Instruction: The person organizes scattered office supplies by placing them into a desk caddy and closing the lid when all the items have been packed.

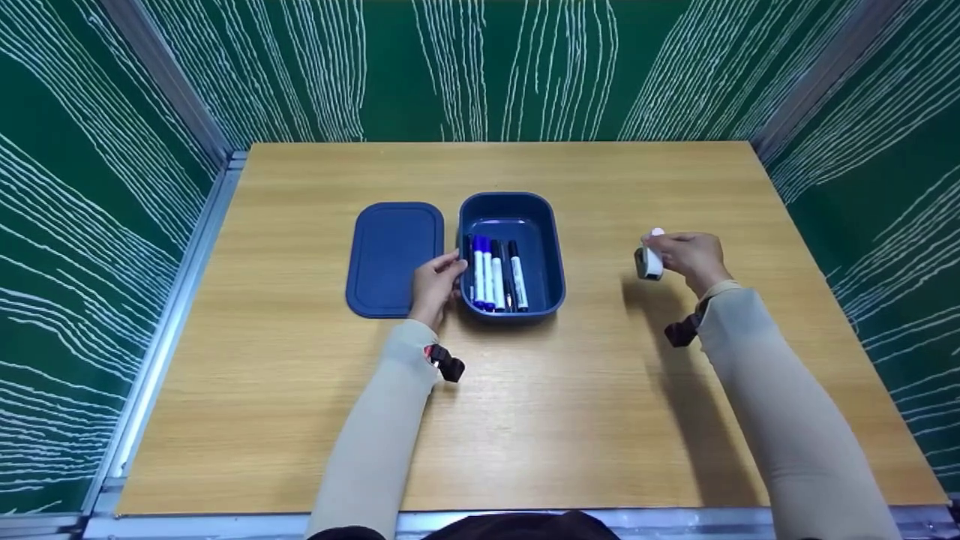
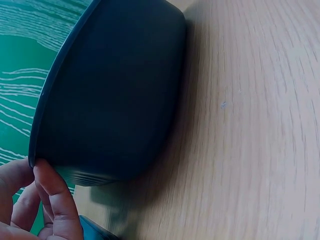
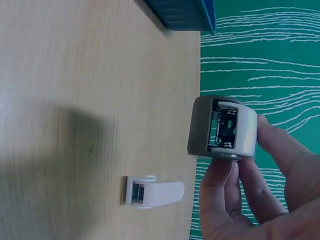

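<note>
My left hand (image 1: 435, 285) pinches the left rim of a dark blue box (image 1: 551, 247) between thumb and fingers; the left wrist view shows the box's outer wall (image 2: 110, 90). Inside lie several markers (image 1: 487, 277) with blue or black caps, and slim dark pens beside them. My right hand (image 1: 694, 259) holds a small white-and-grey device (image 3: 225, 127) by its sides, raised above the table right of the box. A rectangular opening in it shows dark inner parts. In the right wrist view, a second white device (image 3: 160, 194) with a metal-lined slot lies on the table.
The flat blue lid (image 1: 394, 259) lies on the wooden table (image 1: 562, 420) just left of the box. Green panels (image 1: 495, 75) with white streaks stand behind and at both sides, joined by metal posts (image 1: 169, 82).
</note>
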Motion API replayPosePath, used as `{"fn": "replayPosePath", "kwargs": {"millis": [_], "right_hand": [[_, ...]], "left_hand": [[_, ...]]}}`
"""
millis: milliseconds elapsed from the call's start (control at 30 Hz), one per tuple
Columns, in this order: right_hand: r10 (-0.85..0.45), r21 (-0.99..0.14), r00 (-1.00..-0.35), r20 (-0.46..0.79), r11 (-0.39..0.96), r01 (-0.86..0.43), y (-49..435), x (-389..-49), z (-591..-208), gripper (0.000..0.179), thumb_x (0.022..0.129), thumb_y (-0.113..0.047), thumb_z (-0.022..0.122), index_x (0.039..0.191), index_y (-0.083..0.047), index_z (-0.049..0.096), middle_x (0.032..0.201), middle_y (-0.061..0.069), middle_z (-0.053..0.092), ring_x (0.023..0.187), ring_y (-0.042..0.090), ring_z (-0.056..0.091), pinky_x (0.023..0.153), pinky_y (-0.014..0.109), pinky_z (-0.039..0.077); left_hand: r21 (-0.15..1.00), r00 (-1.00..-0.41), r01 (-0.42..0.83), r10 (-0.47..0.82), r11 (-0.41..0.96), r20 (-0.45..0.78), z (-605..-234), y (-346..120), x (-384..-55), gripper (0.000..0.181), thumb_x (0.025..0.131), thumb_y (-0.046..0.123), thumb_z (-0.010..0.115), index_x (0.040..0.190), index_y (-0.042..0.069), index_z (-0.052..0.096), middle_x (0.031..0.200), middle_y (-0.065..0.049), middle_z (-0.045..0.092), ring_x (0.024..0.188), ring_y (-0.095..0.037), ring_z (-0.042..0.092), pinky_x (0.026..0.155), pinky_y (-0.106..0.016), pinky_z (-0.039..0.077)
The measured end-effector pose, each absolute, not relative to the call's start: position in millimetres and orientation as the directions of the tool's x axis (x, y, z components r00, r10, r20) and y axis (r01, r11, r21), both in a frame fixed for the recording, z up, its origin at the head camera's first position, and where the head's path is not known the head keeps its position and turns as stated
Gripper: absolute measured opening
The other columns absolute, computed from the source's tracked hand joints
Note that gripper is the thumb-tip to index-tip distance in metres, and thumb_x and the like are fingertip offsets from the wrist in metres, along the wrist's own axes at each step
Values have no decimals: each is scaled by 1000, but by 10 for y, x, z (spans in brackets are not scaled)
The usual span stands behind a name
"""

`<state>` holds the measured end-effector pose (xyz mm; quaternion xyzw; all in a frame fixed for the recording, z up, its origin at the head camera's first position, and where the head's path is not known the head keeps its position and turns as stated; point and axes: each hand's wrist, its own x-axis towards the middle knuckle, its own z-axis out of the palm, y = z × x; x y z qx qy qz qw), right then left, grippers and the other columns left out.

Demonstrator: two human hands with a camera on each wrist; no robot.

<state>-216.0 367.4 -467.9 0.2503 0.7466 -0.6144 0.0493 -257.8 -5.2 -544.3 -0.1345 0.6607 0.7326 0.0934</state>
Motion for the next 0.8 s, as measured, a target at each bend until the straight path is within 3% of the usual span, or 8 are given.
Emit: {"fn": "replayPosePath", "kwargs": {"millis": [133, 400, 800], "right_hand": [[321, -884, -867, -382, 148, 444, 3608, -2192, -4685, 29, 85, -29, 78, 102, -8, 67, 119, 10, 59, 82, 1, 65, 80, 16, 56], [305, -879, -879, -365, 198, 434, 3404, -2256, -4648, 26, 84, -34, 78, 99, -13, 70, 83, -12, 69, 79, 4, 68, 73, 20, 57], [248, -894, -901, -356, 191, 406, 2979, -2424, -4663, 38, 87, -28, 77, 113, -2, 69, 97, -4, 71, 89, 8, 65, 80, 17, 56]], "left_hand": [[943, -946, -317, -44, -101, -322, -5438, -52, -2578, 37, 90, 7, 70, 126, 5, 66, 93, -3, 63, 70, -12, 54, 46, -15, 46], [946, -947, -313, -43, -88, -318, -5439, -54, -2577, 36, 91, 6, 69, 127, 5, 66, 92, -3, 62, 68, -9, 52, 47, -15, 46], [948, -950, -308, -32, -81, -312, -5448, -57, -2584, 36, 91, 7, 69, 127, 6, 66, 96, -4, 65, 75, -14, 57, 49, -16, 49]]}}
